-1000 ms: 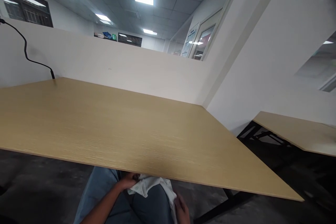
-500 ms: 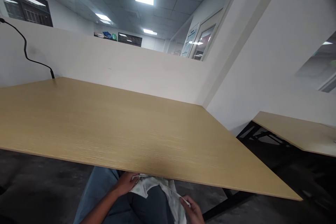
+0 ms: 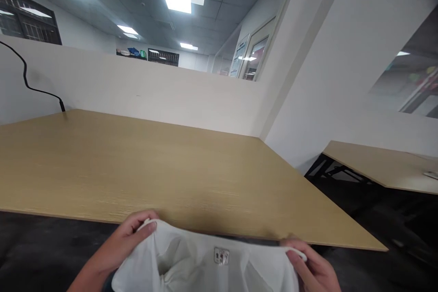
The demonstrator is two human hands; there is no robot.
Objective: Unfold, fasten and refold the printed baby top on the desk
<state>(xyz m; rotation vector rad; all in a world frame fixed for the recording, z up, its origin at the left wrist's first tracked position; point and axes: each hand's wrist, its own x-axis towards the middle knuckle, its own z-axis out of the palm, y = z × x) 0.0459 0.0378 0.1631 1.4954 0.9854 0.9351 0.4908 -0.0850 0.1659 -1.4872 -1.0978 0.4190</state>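
A white garment (image 3: 201, 269) is stretched out at the near edge of the wooden table (image 3: 164, 169), its upper hem pulled nearly straight. My left hand (image 3: 125, 239) pinches one end of that hem between thumb and fingers. At the other end, my right hand (image 3: 313, 264) grips the fabric the same way, with a small bit of edge poking out past the thumb. A small printed label (image 3: 221, 256) sits inside near the middle of the hem. The lower part of the garment is out of frame, so its exact kind cannot be told.
A low white partition (image 3: 164, 98) runs along the table's back, meeting a white wall (image 3: 328, 82) on the right. A black cable (image 3: 25, 73) hangs down at the back left. Another table (image 3: 383, 162) with black legs stands to the right.
Both hands have risen from the lap to the table's edge and moved farther apart. The bunched white cloth is now spread between them, showing the label. The view has shifted slightly.
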